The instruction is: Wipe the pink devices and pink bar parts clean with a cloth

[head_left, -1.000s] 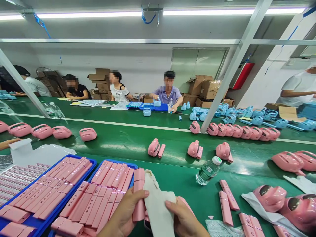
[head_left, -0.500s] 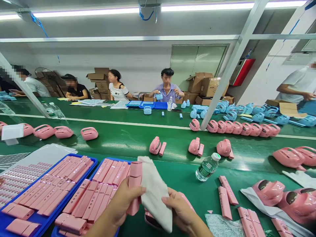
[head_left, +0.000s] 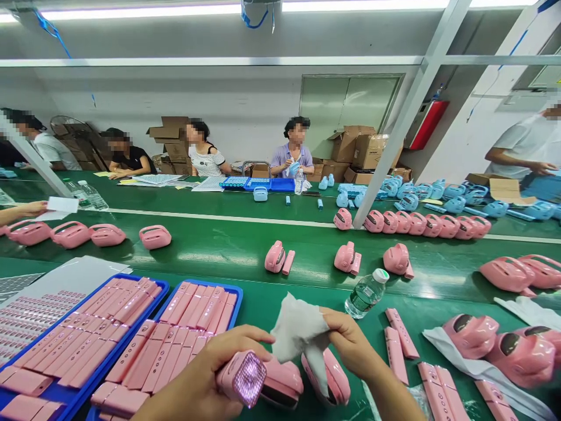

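Note:
My left hand [head_left: 205, 368] is closed around a pink oblong plastic piece [head_left: 243, 377] whose glittery faceted end faces me. A crumpled white cloth [head_left: 295, 327] hangs from my right hand [head_left: 350, 339], pinched between thumb and fingers. The cloth's left edge comes up against my left fingertips; whether they grip it I cannot tell. Below the hands lie two rounded pink plastic housings with dark windows, one pink housing [head_left: 280, 383] near the left hand and another housing [head_left: 335, 377] partly behind the cloth's lower end.
Two blue trays [head_left: 165, 286] of pink pieces stand at left, beside a sticker sheet [head_left: 39, 318]. A water bottle [head_left: 367, 293] and loose pink pieces [head_left: 401, 333] lie right. Pink housings [head_left: 155, 237] line the green belt. Co-workers sit opposite; a person's hand [head_left: 26, 211] holds white paper at far left.
The pink piece has tipped so its glittery end faces me, and my left hand is lower. My right hand has lifted the cloth, now crumpled. At far left, a person's hand has entered with the white paper.

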Demonstrator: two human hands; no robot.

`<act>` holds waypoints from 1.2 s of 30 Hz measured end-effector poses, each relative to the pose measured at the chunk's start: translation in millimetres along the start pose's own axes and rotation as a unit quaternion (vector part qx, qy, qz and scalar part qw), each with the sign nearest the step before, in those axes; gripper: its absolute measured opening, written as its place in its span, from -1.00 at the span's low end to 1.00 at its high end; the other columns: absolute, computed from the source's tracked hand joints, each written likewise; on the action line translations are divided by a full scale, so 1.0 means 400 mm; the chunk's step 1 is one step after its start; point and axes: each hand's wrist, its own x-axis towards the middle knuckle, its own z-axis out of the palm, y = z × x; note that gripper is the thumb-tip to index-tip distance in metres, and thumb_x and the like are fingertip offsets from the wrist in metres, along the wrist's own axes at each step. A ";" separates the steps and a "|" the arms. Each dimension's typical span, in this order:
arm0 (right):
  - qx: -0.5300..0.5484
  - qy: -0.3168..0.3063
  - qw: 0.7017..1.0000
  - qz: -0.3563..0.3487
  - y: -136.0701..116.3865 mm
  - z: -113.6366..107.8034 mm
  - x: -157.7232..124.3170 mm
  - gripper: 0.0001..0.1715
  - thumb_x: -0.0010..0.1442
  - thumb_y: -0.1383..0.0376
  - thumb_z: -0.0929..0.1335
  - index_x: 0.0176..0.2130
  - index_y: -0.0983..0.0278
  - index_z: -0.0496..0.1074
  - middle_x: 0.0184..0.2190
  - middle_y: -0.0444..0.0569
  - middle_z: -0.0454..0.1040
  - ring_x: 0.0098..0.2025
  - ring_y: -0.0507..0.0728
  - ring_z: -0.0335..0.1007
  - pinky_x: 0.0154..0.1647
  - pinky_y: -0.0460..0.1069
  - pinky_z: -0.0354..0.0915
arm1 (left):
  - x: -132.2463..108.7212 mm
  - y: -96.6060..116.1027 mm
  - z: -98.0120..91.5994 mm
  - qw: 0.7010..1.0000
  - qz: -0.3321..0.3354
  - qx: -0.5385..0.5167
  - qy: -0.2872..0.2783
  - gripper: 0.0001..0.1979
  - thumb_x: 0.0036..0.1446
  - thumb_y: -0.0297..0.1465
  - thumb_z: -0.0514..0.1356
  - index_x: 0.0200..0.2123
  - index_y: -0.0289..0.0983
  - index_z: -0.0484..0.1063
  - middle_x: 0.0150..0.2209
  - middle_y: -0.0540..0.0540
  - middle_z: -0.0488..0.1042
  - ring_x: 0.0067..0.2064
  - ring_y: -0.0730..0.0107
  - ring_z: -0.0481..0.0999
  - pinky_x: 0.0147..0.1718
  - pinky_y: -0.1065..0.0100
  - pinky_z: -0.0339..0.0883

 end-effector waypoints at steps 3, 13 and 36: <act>-0.134 -0.048 0.988 -0.060 -0.079 0.005 -0.007 -0.71 0.01 0.50 0.22 -0.53 0.25 0.47 -0.48 -0.11 0.32 -0.45 0.02 0.08 -0.45 -0.06 -0.04 | 0.004 -0.008 -0.001 0.995 -0.036 -0.040 0.087 -0.63 -0.07 -0.56 0.22 -0.17 -0.10 0.48 -0.05 -0.08 0.51 -0.02 0.19 0.48 -0.02 0.28 0.31; -0.529 -0.080 0.791 -0.297 -0.168 0.033 -0.023 -0.78 0.11 0.45 0.29 -0.54 0.25 0.27 -0.42 -0.13 0.38 -0.53 0.01 0.08 -0.54 -0.03 -0.12 | 0.032 0.001 0.043 0.998 0.053 0.009 0.013 -0.45 -0.12 -0.63 0.25 -0.04 -0.07 0.40 0.08 -0.12 0.40 0.13 0.17 0.36 0.07 0.25 0.27; -0.211 0.110 0.952 -0.193 -0.131 -0.012 0.020 -0.58 0.12 0.54 0.17 -0.26 0.21 0.51 -0.38 -0.07 0.46 -0.38 -0.02 0.40 -0.40 -0.18 0.27 | 0.032 -0.029 0.148 0.967 0.184 0.113 0.133 -0.80 0.15 -0.27 0.12 -0.29 -0.21 0.51 -0.48 -0.17 0.57 -0.44 0.24 0.51 -0.42 0.32 0.25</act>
